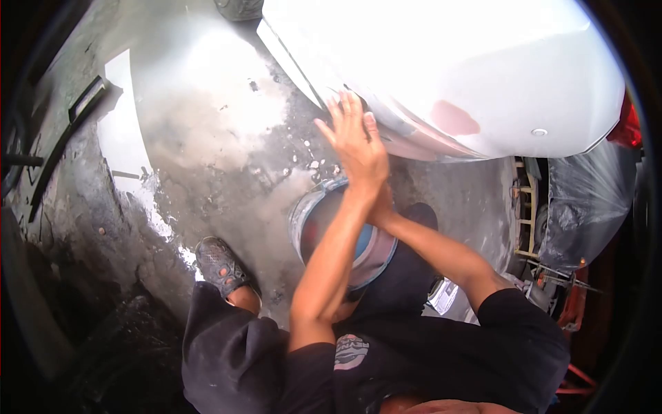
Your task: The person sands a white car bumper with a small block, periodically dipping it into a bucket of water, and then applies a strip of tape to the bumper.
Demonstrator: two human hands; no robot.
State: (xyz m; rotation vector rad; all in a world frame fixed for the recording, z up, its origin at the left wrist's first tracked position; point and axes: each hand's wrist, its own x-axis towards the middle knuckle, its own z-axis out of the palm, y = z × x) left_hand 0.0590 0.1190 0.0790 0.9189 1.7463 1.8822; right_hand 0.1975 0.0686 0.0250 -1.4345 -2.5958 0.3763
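Note:
My left hand (360, 152) stretches forward, back of the hand up and fingers spread, thumb on the right. Its fingertips overlap the lower edge of the white car body (483, 55) in this view. Behind the left wrist sits my right hand (381, 207), close against it, with its fingers hidden. Dull reddish patches (455, 117) show on the white paint, and more of that colour runs along the lower edge to the right of my fingers. Below my forearms stands a round bucket (298, 219) with a blue-grey rim, partly covered by my arms.
My foot in a dark perforated shoe (224, 265) rests on the stained concrete floor (207, 172). At left lie a long white strip (124, 110) and a black curved trim piece (58, 152). To the right are clear plastic sheeting (586, 207) and a red tail light (630, 124).

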